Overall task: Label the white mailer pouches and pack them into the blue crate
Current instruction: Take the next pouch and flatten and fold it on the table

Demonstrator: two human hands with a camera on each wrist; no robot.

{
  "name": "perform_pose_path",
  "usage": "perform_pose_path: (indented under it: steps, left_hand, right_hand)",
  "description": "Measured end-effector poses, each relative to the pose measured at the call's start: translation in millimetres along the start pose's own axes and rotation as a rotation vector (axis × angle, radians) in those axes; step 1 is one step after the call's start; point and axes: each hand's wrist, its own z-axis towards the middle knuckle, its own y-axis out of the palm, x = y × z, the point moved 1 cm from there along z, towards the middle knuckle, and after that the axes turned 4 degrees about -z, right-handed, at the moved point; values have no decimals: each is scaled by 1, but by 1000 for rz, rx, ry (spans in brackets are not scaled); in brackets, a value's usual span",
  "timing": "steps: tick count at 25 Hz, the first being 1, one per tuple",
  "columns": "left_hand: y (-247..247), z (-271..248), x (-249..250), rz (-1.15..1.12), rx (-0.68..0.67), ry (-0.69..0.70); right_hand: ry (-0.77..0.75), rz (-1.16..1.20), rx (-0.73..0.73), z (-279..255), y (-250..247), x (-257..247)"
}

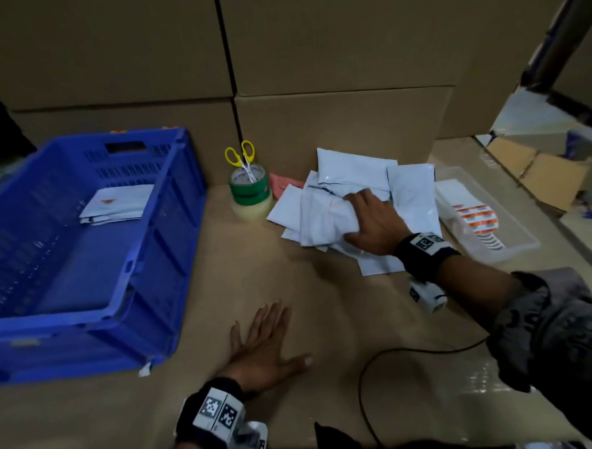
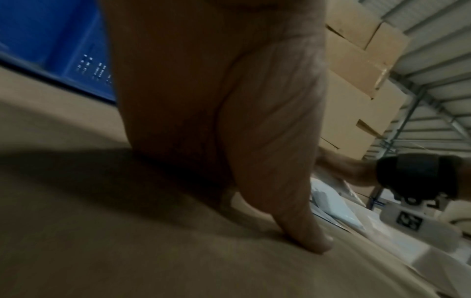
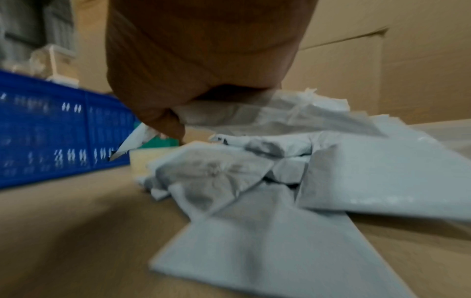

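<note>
A pouch (image 1: 321, 219) atop the pile is grasped by the right hand (image 1: 373, 227), apparently crumpled, with the crate (image 1: 170, 210) lying leftward beyond the flat, released left hand (image 1: 263, 349).

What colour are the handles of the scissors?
Yellow. The scissors stand in the tape rolls, clearest in the head view.

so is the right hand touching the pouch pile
Touching: the head view shows the right hand gripping the top white pouch of the pile.

Black wristbands (image 1: 423, 259) bearing white tags printed with square black-and-white codes circle both wrists. A dark patterned sleeve (image 1: 547, 334) covers the right forearm.
</note>
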Motion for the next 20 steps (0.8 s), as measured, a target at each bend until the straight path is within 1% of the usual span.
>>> perform_pose_path:
  steps: [2,3,4,6,8,10,13,16,18,19,20]
  left_hand:
    - [-1,-2,0,-7,-8,4]
    - [1,-2,0,-6,2,9]
    - [3,-2,0,-8,18,11]
    - [4,-1,-2,-7,42,19]
    - [5,1,-5,-21,31,28]
    - [3,1,-3,-13,39,30]
    - [3,1,-4,-69,153,17]
    - [6,2,-11,-167,120,22]
    - [7,5,-16,-209,134,42]
    - [5,5,-19,-236,152,51]
    - [4,6,-21,-281,169,57]
  right_hand:
    - [62,125,97,0,-33,-5]
    - [96,185,116,-1,-50,-9]
    - [128,231,94,-3,-66,-14]
    - [149,275,-3,-20,-93,-36]
    - [85,254,-109,-53,-105,-67]
    - [-10,192,-201,-100,-102,-99]
    - [-93,155,-269,-177,-62,-136]
    - [-197,-91,-328,-223,-7,-145]
    - [-189,-140,-372,-236,3,-136]
    - [-156,-107,-357,-239,-3,-130]
    - [-97,-22,-330,-243,-12,-122]
